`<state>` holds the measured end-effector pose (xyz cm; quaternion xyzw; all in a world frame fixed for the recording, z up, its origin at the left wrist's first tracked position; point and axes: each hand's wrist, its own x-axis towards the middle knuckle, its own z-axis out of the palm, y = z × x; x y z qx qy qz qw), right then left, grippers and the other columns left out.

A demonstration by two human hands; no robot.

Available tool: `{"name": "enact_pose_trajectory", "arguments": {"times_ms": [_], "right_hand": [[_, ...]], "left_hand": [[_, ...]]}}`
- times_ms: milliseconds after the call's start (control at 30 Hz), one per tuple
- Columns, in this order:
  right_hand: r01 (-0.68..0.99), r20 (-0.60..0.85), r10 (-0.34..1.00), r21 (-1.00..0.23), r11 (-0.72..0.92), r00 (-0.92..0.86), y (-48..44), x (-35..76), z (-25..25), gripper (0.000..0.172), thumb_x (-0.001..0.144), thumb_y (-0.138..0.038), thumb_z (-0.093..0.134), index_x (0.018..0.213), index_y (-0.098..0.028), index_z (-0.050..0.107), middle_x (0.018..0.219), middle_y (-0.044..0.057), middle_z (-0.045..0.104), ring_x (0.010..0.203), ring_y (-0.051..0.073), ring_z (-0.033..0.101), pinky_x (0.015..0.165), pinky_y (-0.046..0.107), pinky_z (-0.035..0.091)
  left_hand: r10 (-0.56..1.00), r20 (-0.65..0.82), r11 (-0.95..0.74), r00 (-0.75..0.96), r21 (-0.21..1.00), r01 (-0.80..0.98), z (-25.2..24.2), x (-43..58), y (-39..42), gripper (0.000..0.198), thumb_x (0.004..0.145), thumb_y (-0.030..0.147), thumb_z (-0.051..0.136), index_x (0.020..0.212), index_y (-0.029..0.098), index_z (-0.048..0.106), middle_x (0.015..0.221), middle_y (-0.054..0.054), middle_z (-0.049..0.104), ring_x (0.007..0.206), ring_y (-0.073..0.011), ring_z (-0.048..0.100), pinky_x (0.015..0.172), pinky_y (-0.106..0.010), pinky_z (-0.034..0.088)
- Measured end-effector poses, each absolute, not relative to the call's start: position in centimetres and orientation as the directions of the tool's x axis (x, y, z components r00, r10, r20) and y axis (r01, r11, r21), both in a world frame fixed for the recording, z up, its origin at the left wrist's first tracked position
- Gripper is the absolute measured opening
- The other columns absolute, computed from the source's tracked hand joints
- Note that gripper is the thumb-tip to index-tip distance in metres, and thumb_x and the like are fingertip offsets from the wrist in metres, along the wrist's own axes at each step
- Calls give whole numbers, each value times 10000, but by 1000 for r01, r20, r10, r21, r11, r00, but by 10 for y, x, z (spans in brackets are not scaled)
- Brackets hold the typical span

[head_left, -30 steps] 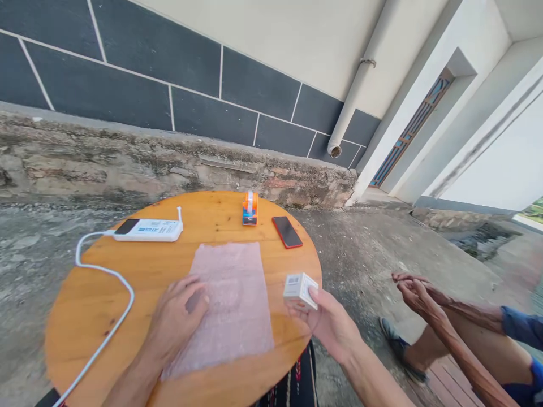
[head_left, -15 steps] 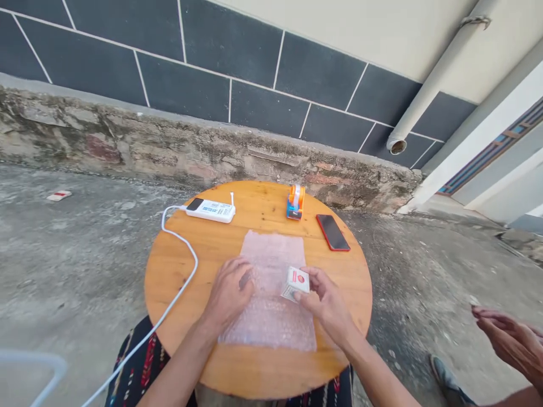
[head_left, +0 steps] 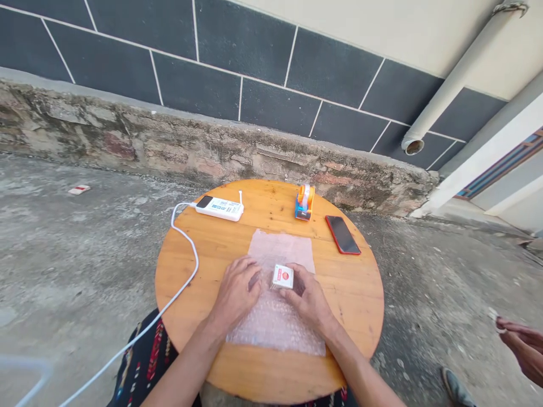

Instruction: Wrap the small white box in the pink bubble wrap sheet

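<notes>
A small white box [head_left: 283,276] with a red round mark on top sits on a pink bubble wrap sheet [head_left: 276,322] spread over a round wooden table [head_left: 354,288]. My right hand [head_left: 310,300] grips the box from its right side, fingers curled round it. My left hand [head_left: 235,292] lies on the sheet's left edge, fingers bent, fingertips just left of the box.
At the table's back are a white power strip [head_left: 220,207] with a white cable [head_left: 186,271] trailing off the left, an orange-and-blue tape dispenser [head_left: 304,202] and a red phone [head_left: 343,234]. Another person's hands [head_left: 521,343] and shoe [head_left: 456,387] show at the lower right. Concrete floor surrounds the table.
My right hand carried the box from the table's right edge to the middle of the bubble wrap and set it down. The camera view swung left. The left hand stayed on the sheet.
</notes>
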<state>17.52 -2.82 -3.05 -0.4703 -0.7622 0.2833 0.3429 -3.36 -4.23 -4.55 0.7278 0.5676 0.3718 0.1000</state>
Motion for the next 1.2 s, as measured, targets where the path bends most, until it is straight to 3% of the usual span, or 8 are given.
{"name": "enact_pose_trajectory", "arguments": {"times_ms": [467,700,800,900,1000,1133,1200], "right_hand": [[559,258,900,-714,422,-350,-28,174,-34,485,789,-286,656,1250,-223,519,1226,86,600,1134,275,525,984,433,372],[566,324,877,-672,477,-355,-36,186,-22,604,795,-299,660,1353,-261,433,1365,88,503,1250,285,446,1038,477,331],[609,364,852,-595,524,-377,-62,203,-3,409,842,-275,609,1243,-301,532,1236,71,596,1151,281,519,979,476,375],[640,271,799,-486,595,-537,-95,212,9,256,837,-245,609,1090,-275,611,1159,78,625,1042,280,559,897,461,418],[672,232,751,-341,658,-618,-119,205,3,207,813,-168,602,1011,-221,627,1177,96,613,999,279,554,888,477,409],[693,365,695,-162,702,-619,-122,191,-22,231,848,-44,443,923,-164,626,1044,123,660,906,256,568,829,450,417],[685,425,667,-137,716,-612,-117,188,-30,268,845,-19,404,912,-166,618,1013,118,665,873,244,570,806,431,414]], "left_hand": [[896,436,-340,82,555,759,-48,-34,-42,291,732,101,529,972,212,652,1168,-72,604,1132,-263,511,965,-446,417],[896,435,-343,89,552,760,-46,-34,-42,285,734,108,528,969,205,657,1165,-74,607,1128,-257,518,972,-441,419],[899,430,-341,87,560,755,-46,-34,-42,306,724,107,531,983,210,656,1169,-72,607,1127,-258,518,967,-438,422],[902,423,-335,81,571,749,-47,-34,-42,316,720,112,535,992,216,657,1166,-68,610,1116,-260,521,970,-443,416],[905,419,-329,74,578,747,-48,-34,-40,298,735,137,534,996,208,658,1175,-72,606,1124,-261,519,980,-443,411],[903,427,-313,49,574,757,-43,-35,-40,282,761,149,508,999,171,659,1184,-97,600,1146,-259,510,995,-436,415],[900,433,-316,52,565,763,-32,-37,-45,278,776,165,500,1002,175,662,1180,-96,605,1145,-262,512,991,-446,421]]}}
